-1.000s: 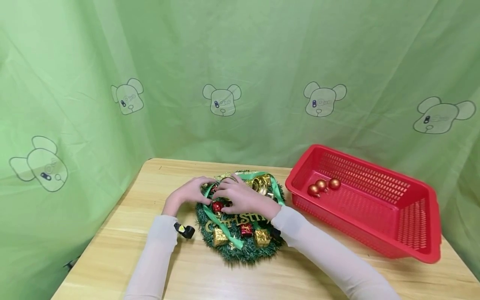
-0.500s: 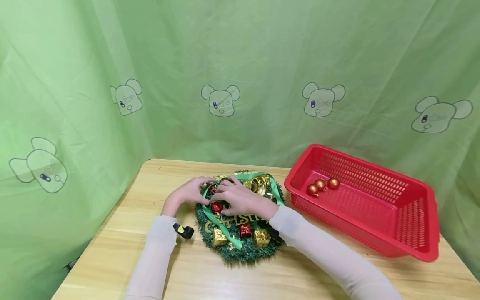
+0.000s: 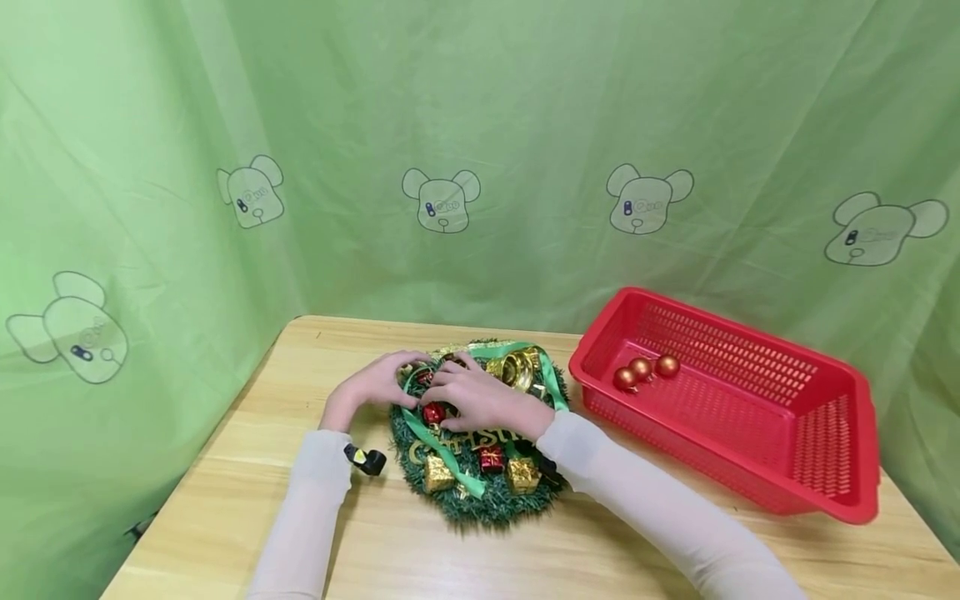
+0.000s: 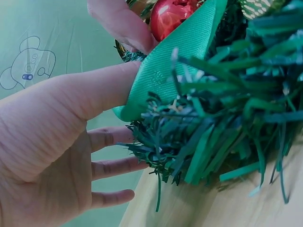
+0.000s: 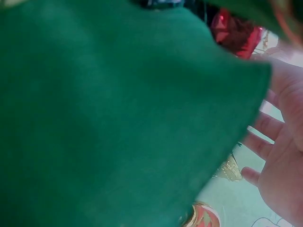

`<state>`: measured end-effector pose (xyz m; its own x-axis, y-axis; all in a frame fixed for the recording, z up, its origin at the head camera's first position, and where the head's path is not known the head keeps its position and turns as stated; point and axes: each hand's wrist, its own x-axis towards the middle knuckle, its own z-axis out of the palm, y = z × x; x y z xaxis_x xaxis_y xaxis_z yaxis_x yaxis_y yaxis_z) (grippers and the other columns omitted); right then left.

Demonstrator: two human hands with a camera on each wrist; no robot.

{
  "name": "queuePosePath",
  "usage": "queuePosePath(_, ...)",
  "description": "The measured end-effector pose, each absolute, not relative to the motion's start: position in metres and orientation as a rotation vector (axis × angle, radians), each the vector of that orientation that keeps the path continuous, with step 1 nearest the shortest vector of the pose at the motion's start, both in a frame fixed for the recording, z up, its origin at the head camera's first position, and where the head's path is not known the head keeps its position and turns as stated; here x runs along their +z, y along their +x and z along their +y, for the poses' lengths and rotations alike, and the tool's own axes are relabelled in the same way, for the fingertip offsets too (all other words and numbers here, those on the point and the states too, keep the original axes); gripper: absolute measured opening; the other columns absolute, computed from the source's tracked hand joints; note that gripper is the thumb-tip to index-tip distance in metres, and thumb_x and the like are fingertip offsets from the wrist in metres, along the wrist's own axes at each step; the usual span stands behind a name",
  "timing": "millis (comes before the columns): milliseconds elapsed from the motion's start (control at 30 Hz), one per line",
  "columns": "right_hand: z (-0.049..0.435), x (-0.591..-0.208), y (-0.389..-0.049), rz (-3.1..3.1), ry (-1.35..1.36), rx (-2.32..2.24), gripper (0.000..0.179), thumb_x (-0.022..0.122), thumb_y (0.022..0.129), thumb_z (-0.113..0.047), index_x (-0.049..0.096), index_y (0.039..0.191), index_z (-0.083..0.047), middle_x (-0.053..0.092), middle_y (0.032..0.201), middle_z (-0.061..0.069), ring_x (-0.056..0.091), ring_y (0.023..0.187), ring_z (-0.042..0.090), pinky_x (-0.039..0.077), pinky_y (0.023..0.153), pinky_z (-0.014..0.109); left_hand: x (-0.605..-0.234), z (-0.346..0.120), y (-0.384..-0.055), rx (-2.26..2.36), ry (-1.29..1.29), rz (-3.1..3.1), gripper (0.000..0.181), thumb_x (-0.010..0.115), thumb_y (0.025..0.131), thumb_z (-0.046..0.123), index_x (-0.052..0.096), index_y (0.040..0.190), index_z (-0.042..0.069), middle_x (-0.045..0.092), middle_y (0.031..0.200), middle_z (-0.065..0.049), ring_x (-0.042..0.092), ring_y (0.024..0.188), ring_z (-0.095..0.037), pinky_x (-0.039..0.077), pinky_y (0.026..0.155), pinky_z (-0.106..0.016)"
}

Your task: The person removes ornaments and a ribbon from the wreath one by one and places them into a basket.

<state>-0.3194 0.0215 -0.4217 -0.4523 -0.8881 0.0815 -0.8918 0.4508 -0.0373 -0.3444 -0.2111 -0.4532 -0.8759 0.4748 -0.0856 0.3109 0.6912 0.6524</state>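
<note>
Green ribbon [image 4: 175,61] against open left hand [image 4: 61,156]

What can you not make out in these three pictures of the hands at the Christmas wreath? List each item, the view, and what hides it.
1. Right wrist view: most of the round green tinsel wreath, hidden by blurred green satin ribbon.
2. Head view: the right hand covers part of the gold lettering and its own grip.
3. Left wrist view: the small red bauble is cut off by the top edge.
4. Head view: left hand fingertips, hidden among the wreath.
</note>
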Motion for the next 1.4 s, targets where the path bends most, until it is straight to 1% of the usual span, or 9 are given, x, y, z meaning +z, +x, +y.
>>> queuePosePath(200,0.0205,-0.4210,-0.3190,-2.614,1.623,0.108,0.045,0.082,0.085,-0.032,0.071,0.127,-0.022,0.069,0.125,0.000,0.055,0.124,0.023,0.032,0.120,0.057,-0.4525,-0.2122,-0.3442,0.962,0.631,2.653,0.085,0.082,0.077,0.008,0.045,0.153,0.017,0.043,0.159,-0.014,0.039,0.147,-0.040,0.032,0.119,-0.066)
queuePosePath(400,0.0203,-0.4229,-0.3200,-2.603,1.623,0.082,0.044,0.082,0.085,-0.032,0.071,0.127,-0.022,0.069,0.122,-0.001,0.056,0.122,0.022,0.035,0.116,0.055,-0.4521,-0.2114,-0.3430,0.972,0.634,2.644,0.084,0.082,0.078,0.009,0.044,0.153,0.017,0.046,0.157,-0.015,0.041,0.145,-0.040,0.034,0.118,-0.066)
queuePosePath(600,0.0200,-0.4229,-0.3196,-2.613,1.616,0.069,0.044,0.082,0.085,-0.031,0.071,0.127,-0.023,0.070,0.122,-0.002,0.056,0.123,0.022,0.034,0.118,0.055,-0.4528,-0.2113,-0.3440,0.989,0.628,2.631,0.084,0.082,0.078,0.009,0.045,0.153,0.017,0.045,0.157,-0.015,0.041,0.145,-0.040,0.034,0.118,-0.066)
queuePosePath(800,0.0202,-0.4228,-0.3196,-2.618,1.607,0.101,0.044,0.083,0.085,-0.029,0.071,0.126,-0.021,0.071,0.122,-0.002,0.056,0.126,0.023,0.029,0.122,0.061,-0.4538,-0.2118,-0.3465,0.982,0.647,2.641,0.084,0.082,0.077,0.008,0.045,0.153,0.016,0.044,0.158,-0.014,0.040,0.146,-0.040,0.033,0.119,-0.066)
queuePosePath(1000,0.0210,-0.4241,-0.3187,-2.623,1.616,0.113,0.043,0.082,0.085,-0.030,0.070,0.125,-0.020,0.071,0.121,-0.003,0.057,0.124,0.022,0.029,0.122,0.061,-0.4539,-0.2111,-0.3443,0.990,0.645,2.628,0.084,0.082,0.077,0.009,0.045,0.152,0.015,0.047,0.156,-0.015,0.041,0.145,-0.040,0.034,0.119,-0.066)
queuePosePath(1400,0.0219,-0.4246,-0.3210,-2.603,1.622,0.154,0.044,0.084,0.082,-0.023,0.070,0.123,-0.015,0.074,0.119,-0.002,0.060,0.120,0.020,0.027,0.122,0.064,-0.4538,-0.2114,-0.3459,0.991,0.649,2.633,0.084,0.083,0.077,0.009,0.046,0.152,0.016,0.046,0.157,-0.015,0.041,0.146,-0.040,0.034,0.119,-0.065)
